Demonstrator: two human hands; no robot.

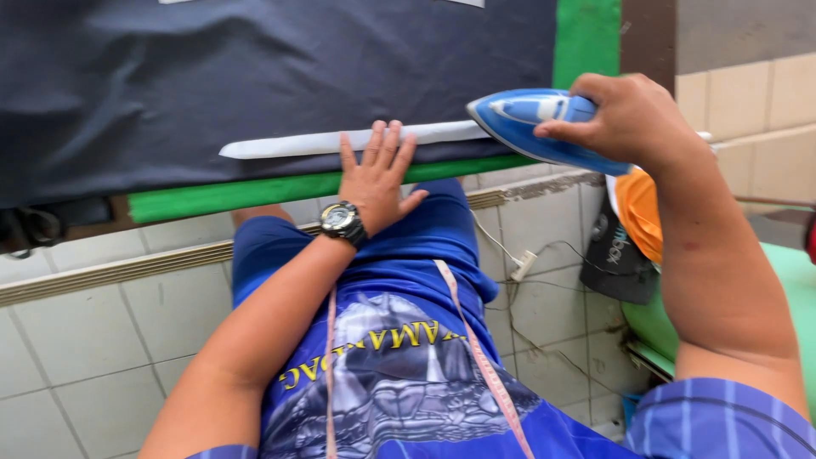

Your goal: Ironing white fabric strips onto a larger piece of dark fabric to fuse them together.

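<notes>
Tiled floor and a low tiled ledge lie below you; above your hands a green-edged board (255,194) carries a dark navy fabric (255,76).

Your left hand (374,180) lies flat, fingers spread wide, palm down at the board's near edge, fingertips on the white strip (323,143) that runs along the fabric. It holds nothing, only pins the strip. Black wristwatch (342,221) on that wrist, forearm angled up from lower left.

Your right hand (633,119) is closed around the handle of the blue steam iron (531,123), fingers curled over the top. Iron's nose points left toward your left hand, sole on the strip's right end, just beside the fabric's right edge. Right forearm comes in steeply from lower right, wrist bent.

Progress, as a judgement: the iron sits at the strip's right end, with the whole stretch from there past your left fingers lying uncovered. Whether any of it is already pressed, you cannot tell.

Pink tape measure (476,348) hangs over your blue shirt. A white cord (510,255) trails on the tiles below your right hand.
</notes>
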